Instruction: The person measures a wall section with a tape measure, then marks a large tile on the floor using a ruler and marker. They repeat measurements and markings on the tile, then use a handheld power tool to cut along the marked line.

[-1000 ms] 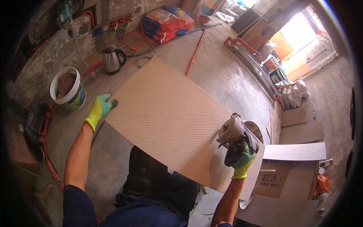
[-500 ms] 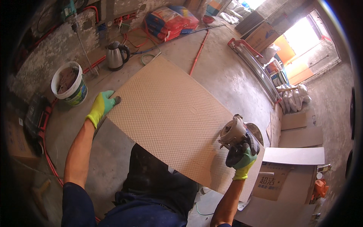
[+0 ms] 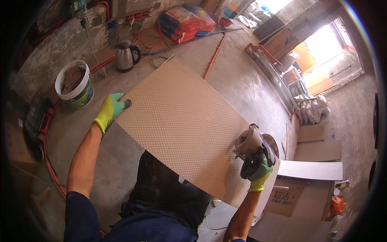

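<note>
A large beige tile [image 3: 177,121], its face covered in a raised grid, lies tilted in front of me. My left hand [image 3: 111,109], in a yellow and green glove, grips its left edge near the corner, fingers partly hidden. A handheld power cutter [image 3: 250,145] with a round blade guard rests at the tile's right edge. Around its dark handle is my gloved right hand [image 3: 262,172], closed. Where the blade meets the tile cannot be made out.
Left stands a white bucket [image 3: 86,84], with a steel kettle [image 3: 125,58] and a mixing drill [image 3: 90,44] beyond it. Red and blue bags [image 3: 185,23] lie at the back. A long metal rail tool [image 3: 271,76] stretches along the right; cardboard [image 3: 300,197] lies nearer.
The view has shifted slightly. Both hands, the tile and the cutter keep nearly the same places relative to each other.
</note>
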Demonstrator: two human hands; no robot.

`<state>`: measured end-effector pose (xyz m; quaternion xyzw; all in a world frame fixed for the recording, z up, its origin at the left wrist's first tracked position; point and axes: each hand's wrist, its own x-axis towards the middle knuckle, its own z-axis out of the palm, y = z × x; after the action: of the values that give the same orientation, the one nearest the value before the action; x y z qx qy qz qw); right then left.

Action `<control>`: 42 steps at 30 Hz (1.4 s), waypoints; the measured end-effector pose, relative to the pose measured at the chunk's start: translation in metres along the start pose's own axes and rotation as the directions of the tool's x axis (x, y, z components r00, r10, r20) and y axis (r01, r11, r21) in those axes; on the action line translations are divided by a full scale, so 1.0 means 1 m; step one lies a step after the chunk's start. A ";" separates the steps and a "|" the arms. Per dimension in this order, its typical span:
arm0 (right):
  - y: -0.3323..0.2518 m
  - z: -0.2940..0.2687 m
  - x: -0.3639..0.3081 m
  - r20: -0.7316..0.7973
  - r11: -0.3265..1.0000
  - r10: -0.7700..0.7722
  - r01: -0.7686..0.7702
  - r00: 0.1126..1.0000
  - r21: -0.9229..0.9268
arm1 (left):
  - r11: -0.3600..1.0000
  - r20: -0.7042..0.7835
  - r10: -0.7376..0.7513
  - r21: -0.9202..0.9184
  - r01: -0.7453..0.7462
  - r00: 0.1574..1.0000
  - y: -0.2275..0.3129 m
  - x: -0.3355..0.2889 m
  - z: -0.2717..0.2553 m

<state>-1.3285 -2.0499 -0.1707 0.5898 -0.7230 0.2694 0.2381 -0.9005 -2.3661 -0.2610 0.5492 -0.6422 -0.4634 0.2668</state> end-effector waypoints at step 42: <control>0.027 0.003 -0.004 0.093 0.997 0.005 -0.013 0.996 0.076 | 0.987 -0.043 0.049 0.158 -0.042 0.998 -0.017 0.009 0.004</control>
<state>-1.3544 -2.0442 -0.1783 0.6071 -0.7251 0.2704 0.1805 -0.8987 -2.3723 -0.2793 0.5644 -0.6825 -0.3923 0.2484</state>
